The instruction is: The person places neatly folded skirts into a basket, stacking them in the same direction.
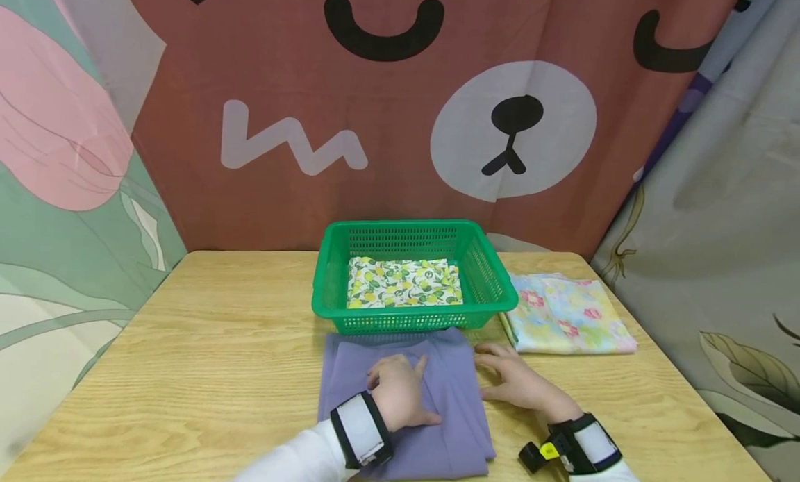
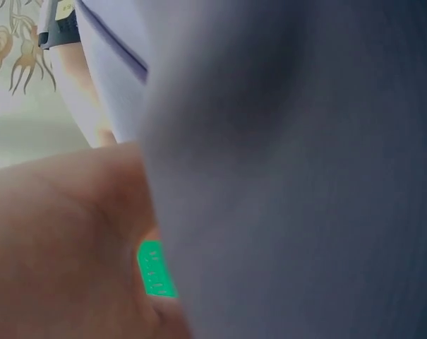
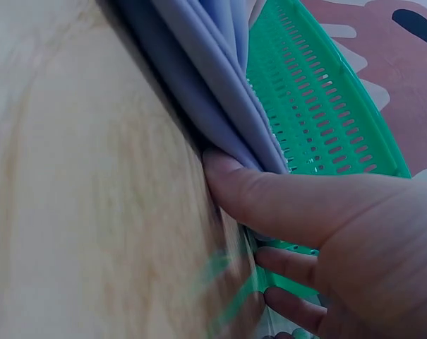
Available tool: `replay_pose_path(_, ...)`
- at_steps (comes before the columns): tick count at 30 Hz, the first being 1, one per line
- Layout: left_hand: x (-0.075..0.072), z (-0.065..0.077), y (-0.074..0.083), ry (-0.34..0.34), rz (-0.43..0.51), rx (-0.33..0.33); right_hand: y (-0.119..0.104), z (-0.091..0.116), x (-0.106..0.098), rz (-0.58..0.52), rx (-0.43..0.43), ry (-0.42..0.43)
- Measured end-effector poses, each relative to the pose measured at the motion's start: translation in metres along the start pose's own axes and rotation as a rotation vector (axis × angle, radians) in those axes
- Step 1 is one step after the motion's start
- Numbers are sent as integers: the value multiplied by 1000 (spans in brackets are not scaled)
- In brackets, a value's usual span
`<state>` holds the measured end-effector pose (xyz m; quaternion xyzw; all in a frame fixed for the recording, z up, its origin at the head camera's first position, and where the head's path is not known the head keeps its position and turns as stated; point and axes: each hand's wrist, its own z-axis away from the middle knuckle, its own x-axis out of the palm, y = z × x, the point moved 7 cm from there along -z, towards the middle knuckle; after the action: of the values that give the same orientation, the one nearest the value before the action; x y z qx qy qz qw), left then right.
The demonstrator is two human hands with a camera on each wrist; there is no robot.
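A folded purple cloth (image 1: pixel 459 412) lies on the wooden table in front of a green basket. On top of it rests my left hand (image 1: pixel 398 392), fingers and thumb spread against the fabric. The left wrist view is mostly filled by the purple fabric and part of that hand. My right hand (image 1: pixel 515 381) is at the cloth's right edge, low over the table. In the right wrist view its thumb (image 3: pixel 231 176) touches the layered folds at the edge, while the other fingers (image 3: pixel 291 265) extend toward the basket side.
The green plastic basket (image 1: pixel 321 287) stands at the back middle of the table (image 1: pixel 206 343). Inside lies a folded lemon-print cloth (image 1: pixel 405 284). To its right is a folded pastel cloth with pink flowers (image 1: pixel 569 315). Printed curtains (image 1: pixel 400 190) hang behind the table.
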<state>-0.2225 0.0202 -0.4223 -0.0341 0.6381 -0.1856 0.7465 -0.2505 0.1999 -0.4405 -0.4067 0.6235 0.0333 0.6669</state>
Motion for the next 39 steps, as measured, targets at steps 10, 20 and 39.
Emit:
replay_pose_path(10, -4, -7, 13, -57, -12, 8, 0, 0, -3, 14, -60, 39)
replay_pose_path(20, -9, 5, -3, -9, 257, 178, -7, 0, -5, 36, -28, 21)
replay_pose_path(39, 29, 27, -133, 24, 1070, 90, -8, 0, -4, 3, 1, 1)
